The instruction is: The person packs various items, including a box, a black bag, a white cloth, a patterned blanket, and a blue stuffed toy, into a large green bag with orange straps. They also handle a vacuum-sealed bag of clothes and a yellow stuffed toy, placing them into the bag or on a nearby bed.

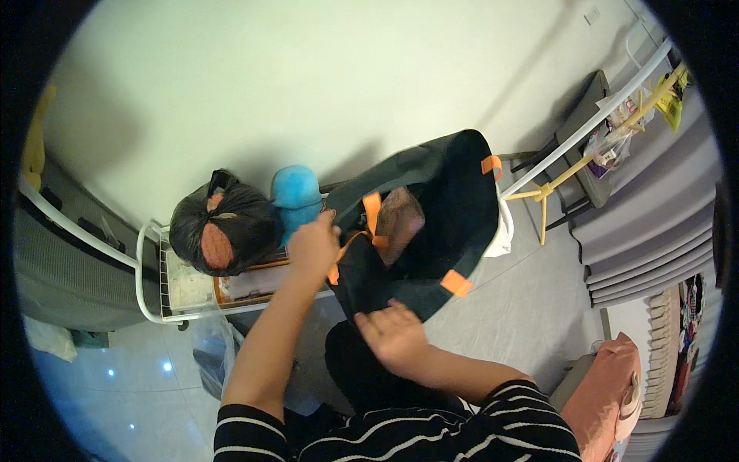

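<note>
Striped sleeves (431, 435) are seen nearest the lens, forearms rising from the lower edge. The right hand (396, 335) is laid on the near rim of a dark bag (454, 223), fingers curled loosely over the fabric; whether the rim is actually pinched cannot be told, since the fingertips are hidden by the cloth. The left hand (312, 246) is closed around an orange strap (368, 219) at the bag's left rim, and the mouth is held open by it.

The bag is held up between both hands, above a white wire rack (165, 289). Inside the mouth, just beyond the left grip, a brownish patterned item (400, 219) is visible, possibly folded cloth. Orange tabs (456, 283) are noted on the rim, right of the right hand.

Left of the left grip, a black plastic sack (223, 223) and a blue rounded object (296, 196) rest on the rack.

Progress, as judged: the bag is opened and partly loaded; closing is not yet done.
</note>
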Demonstrator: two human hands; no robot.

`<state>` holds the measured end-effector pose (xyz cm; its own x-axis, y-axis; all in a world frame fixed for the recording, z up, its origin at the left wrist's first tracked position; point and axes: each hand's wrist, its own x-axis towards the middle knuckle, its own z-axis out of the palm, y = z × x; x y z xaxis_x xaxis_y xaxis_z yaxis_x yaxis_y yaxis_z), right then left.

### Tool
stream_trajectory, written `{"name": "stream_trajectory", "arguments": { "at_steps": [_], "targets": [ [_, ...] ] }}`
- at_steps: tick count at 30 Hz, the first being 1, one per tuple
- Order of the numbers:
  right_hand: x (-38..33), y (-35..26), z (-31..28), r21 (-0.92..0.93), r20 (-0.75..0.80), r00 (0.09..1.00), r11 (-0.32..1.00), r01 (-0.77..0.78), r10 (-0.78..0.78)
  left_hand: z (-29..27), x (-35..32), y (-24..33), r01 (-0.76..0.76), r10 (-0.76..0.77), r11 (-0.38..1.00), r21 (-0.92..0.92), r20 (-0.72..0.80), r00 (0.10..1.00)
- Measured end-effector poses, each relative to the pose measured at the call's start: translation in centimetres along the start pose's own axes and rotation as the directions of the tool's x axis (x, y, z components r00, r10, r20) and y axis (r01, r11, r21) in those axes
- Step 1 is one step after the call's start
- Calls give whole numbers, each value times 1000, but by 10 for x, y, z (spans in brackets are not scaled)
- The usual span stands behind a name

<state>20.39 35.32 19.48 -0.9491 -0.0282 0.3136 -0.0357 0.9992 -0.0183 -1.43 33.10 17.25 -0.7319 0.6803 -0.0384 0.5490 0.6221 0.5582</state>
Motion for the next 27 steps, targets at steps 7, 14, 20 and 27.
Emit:
{"name": "stream_trajectory", "arguments": {
  "at_steps": [7, 14, 20, 27],
  "targets": [
    [-19, 65, -47, -302, -281, 930, 898, -319, 236, -47, -7, -71, -120, -42, 884, -451, -333, 942],
    [-6, 158, -54, 165, -779, 477, 867, -470, 407, -40, -17, -102, -107, -107, 849, -517, -366, 924],
    [-1, 184, -15, 859, -133, 526, 363, -362, 840, -41, -8, -97, 56, -255, 794, -606, -248, 934],
    [125, 35, 45, 887, -248, 797, 460, -42, 550, -51, -9, -27, 261, -186, 138, -955, 234, 954]
  ]
}}
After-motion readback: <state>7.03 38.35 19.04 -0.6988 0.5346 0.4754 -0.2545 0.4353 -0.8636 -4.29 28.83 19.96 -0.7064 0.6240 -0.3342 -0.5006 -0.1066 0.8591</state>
